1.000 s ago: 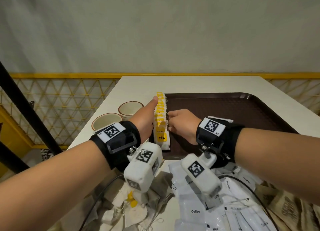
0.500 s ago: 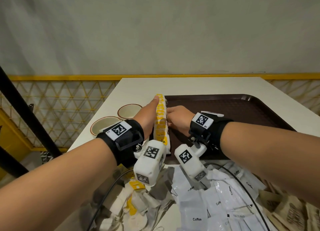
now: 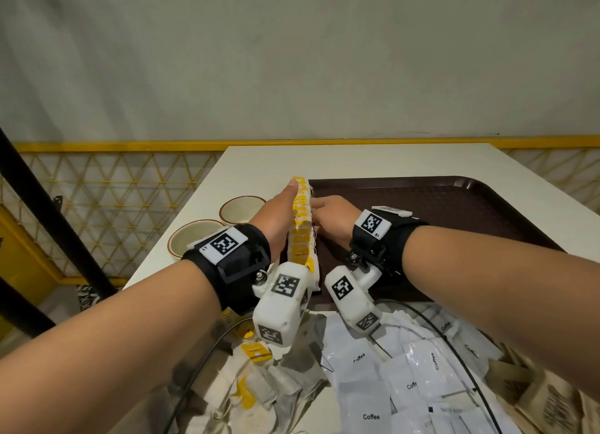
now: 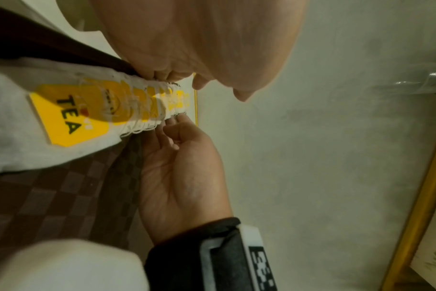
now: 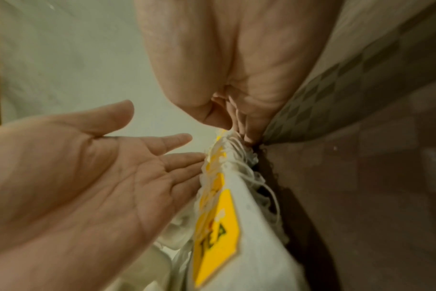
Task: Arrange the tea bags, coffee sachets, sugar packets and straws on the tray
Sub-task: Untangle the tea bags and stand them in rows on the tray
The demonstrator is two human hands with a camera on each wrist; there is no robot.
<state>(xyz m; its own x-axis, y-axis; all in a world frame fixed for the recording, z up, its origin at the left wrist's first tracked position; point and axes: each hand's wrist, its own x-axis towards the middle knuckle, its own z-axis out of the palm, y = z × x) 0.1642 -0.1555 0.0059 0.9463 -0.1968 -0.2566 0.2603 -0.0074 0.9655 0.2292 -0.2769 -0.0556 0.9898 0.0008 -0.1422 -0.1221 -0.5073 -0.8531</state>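
Note:
A row of tea bags (image 3: 301,229) with yellow TEA tags stands on edge along the left side of the brown tray (image 3: 438,212). My left hand (image 3: 279,216) lies flat against the row's left side, fingers straight, thumb near the far end. My right hand (image 3: 331,219) presses the row's right side with straight fingers. The left wrist view shows the tea bags (image 4: 100,106) squeezed between the left hand (image 4: 199,39) and the right hand (image 4: 179,167). In the right wrist view the open left hand (image 5: 75,177) touches the tea bags (image 5: 219,226) opposite the right hand (image 5: 236,59).
Loose tea bags (image 3: 259,385) lie heaped at the table's near edge, with white coffee sachets (image 3: 389,385) beside them and brown packets (image 3: 552,401) at the far right. Two bowls (image 3: 242,209) (image 3: 194,242) stand left of the tray. A cable runs over the sachets.
My right hand has slid forward along the row and closed in on it. The row now looks narrower and tighter between both hands.

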